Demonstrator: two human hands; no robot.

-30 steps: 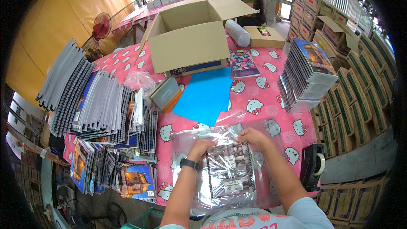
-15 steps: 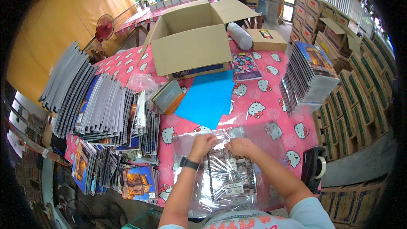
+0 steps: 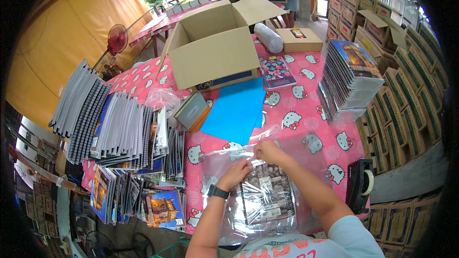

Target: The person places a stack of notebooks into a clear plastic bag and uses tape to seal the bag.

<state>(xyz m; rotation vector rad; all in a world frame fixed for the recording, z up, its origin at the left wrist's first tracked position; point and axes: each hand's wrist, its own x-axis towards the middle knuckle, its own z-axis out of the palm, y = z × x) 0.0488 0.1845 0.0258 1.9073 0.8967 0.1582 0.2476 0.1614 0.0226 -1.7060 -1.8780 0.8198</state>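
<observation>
A spiral notebook with a dark grey patterned cover lies flat in front of me under a clear plastic bag. My right hand pinches the plastic just beyond the notebook's far edge. Nearer to me, my left hand, a dark watch on its wrist, has its fingers closed on the film by the notebook's upper left corner. Glare hides parts of the cover. Blue sheets lie past both hands.
Stacks of spiral notebooks crowd the left, another stack the right. An open carton stands at the back beside a plastic roll. A black tape dispenser sits at the right edge of the pink-covered table.
My left hand has come nearer to me along the bag, while my right hand has shifted slightly away. The film over the notebook looks smoother, and more of its cover shows.
</observation>
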